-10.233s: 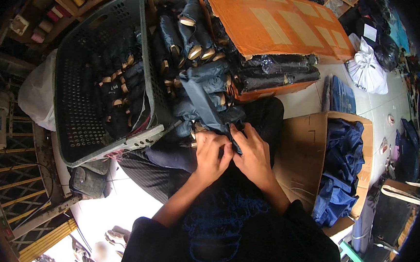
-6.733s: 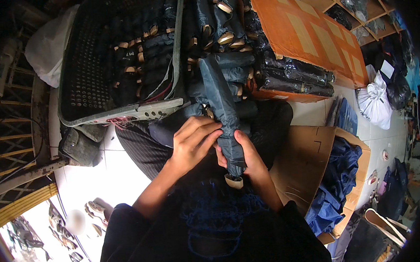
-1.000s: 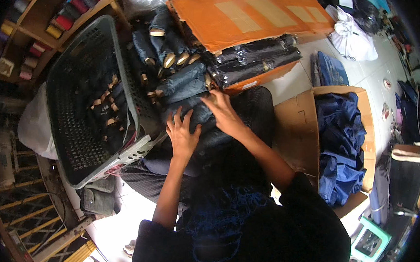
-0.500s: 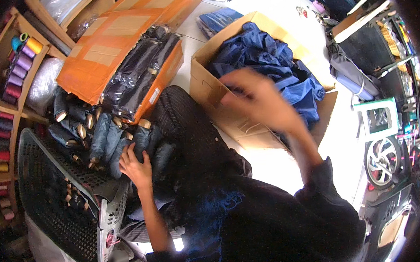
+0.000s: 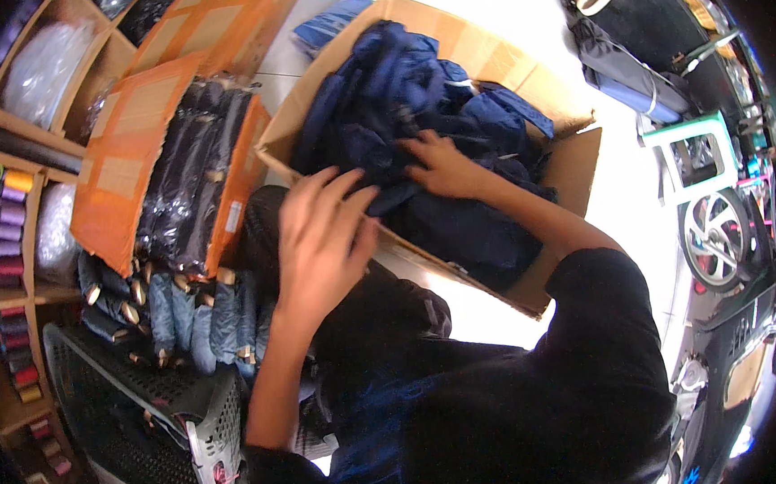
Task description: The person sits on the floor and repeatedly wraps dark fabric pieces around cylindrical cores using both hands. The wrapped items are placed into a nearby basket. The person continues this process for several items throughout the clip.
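Observation:
A cardboard box (image 5: 283, 128) stands ahead of me, filled with crumpled navy blue cloth (image 5: 377, 90). Inside it my right hand (image 5: 441, 168) rests on the cloth, its fingers apart and their tips touching the folds. My left hand (image 5: 320, 238) is raised by the box's near left edge, slightly blurred, with its fingers spread and nothing in them. Left of that arm lie several dark blue fabric rolls (image 5: 204, 336) with pale core ends. Beside them, a dark perforated plastic basket (image 5: 130, 413) is tipped on its side.
An orange-taped carton (image 5: 101, 186) holds dark plastic-wrapped rolls at the left. Wooden shelves (image 5: 14, 300) carry thread spools (image 5: 9, 228). Beyond the box lies a blue packet (image 5: 330, 26). A green-and-white frame (image 5: 690, 158) and a spoked wheel (image 5: 714, 239) stand at right.
My left hand has left the fabric rolls and moved up to the box's edge. My right hand has gone from above the box's near side down onto the cloth. The view has shifted.

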Demonstrator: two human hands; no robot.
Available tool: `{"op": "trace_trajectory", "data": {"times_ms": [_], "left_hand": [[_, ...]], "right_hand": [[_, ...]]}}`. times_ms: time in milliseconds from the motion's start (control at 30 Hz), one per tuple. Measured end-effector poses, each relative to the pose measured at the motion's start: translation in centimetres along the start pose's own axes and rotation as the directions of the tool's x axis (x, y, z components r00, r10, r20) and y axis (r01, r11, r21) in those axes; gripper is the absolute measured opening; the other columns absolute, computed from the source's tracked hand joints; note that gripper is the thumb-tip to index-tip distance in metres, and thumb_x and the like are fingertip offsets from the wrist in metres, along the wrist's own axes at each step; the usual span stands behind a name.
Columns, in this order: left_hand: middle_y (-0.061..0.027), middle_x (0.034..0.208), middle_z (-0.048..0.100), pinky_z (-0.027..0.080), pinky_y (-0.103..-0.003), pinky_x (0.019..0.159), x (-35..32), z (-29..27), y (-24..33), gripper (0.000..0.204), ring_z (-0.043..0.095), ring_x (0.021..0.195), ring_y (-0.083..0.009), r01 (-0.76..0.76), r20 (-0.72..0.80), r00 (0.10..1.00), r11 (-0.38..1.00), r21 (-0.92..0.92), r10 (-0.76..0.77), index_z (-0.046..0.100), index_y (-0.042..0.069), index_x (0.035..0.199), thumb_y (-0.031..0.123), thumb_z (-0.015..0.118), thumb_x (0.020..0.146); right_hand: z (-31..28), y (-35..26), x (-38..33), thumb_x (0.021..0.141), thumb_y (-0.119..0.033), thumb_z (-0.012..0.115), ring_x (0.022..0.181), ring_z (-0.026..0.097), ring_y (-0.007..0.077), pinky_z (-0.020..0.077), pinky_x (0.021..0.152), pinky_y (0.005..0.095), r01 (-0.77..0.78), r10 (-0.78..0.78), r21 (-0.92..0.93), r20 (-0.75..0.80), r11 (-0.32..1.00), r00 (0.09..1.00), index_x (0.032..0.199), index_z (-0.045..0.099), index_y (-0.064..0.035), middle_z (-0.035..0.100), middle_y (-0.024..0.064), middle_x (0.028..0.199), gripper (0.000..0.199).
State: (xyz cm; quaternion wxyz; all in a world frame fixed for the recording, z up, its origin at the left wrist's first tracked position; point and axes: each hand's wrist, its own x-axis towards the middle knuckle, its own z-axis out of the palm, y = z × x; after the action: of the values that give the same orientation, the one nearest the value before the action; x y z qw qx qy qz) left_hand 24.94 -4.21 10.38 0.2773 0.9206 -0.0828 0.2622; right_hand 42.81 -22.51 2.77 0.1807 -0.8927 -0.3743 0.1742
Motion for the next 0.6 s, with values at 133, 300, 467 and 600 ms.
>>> {"op": "trace_trajectory", "data": {"times_ms": [133, 300, 467, 600], "left_hand": [[-0.0152, 0.132, 0.051, 0.033, -0.054, 0.104, 6.2, 5.8, 0.1, 0.049, 0.044, 0.124, -0.0398, 0.04, 0.278, 0.96, 0.987, -0.153, 0.004, 0.056, 0.006, 0.124, 0.023, 0.07, 0.08], [-0.0184, 0.127, 0.054, 0.036, -0.058, 0.101, 6.0, 9.2, -2.6, 0.051, 0.048, 0.121, -0.0413, 0.129, 0.897, 0.343, 0.96, 0.248, -0.278, 0.058, 0.015, 0.126, 0.048, 0.057, 0.087], [-0.018, 0.127, 0.055, 0.032, -0.058, 0.104, 4.7, 7.4, -1.1, 0.041, 0.048, 0.122, -0.0396, 0.117, 0.917, 0.277, 0.958, 0.263, -0.286, 0.065, 0.008, 0.115, 0.037, 0.06, 0.087], [-0.0175, 0.118, 0.059, 0.035, -0.054, 0.102, 5.9, 6.8, -1.1, 0.035, 0.051, 0.118, -0.0381, 0.264, 0.885, 0.295, 0.921, 0.287, -0.36, 0.068, 0.004, 0.102, 0.031, 0.064, 0.081]], "right_hand": [[-3.8, -0.4, -0.4, 0.091, -0.023, 0.058, 0.119, 0.049, 0.0378, 0.0394, 0.1, 0.0406, 0.345, -0.439, 0.336, 0.264, 0.876, 0.859, 0.132, 0.048, -0.0018, 0.05, 0.0238, 0.13, 0.047], [-12.5, 2.8, 0.0, 0.095, -0.016, 0.053, 0.102, 0.064, 0.0238, 0.0495, 0.087, 0.0335, -0.197, -0.102, 0.456, 0.551, 0.868, 0.828, 0.112, 0.061, 0.0026, 0.068, 0.014, 0.101, 0.026], [-8.0, 7.7, 2.6, 0.088, -0.013, 0.058, 0.099, 0.061, 0.0338, 0.0475, 0.087, 0.0422, 0.321, -0.358, -0.205, -0.182, 0.925, 0.916, 0.113, 0.058, 0.0014, 0.063, 0.0199, 0.101, 0.028], [-0.9, -1.1, -1.9, 0.095, -0.031, 0.048, 0.117, 0.048, 0.0424, 0.0326, 0.096, 0.0693, 0.403, -0.314, -0.14, 0.419, 0.905, 0.852, 0.134, 0.044, -0.0037, 0.037, 0.0242, 0.141, 0.048]]}}
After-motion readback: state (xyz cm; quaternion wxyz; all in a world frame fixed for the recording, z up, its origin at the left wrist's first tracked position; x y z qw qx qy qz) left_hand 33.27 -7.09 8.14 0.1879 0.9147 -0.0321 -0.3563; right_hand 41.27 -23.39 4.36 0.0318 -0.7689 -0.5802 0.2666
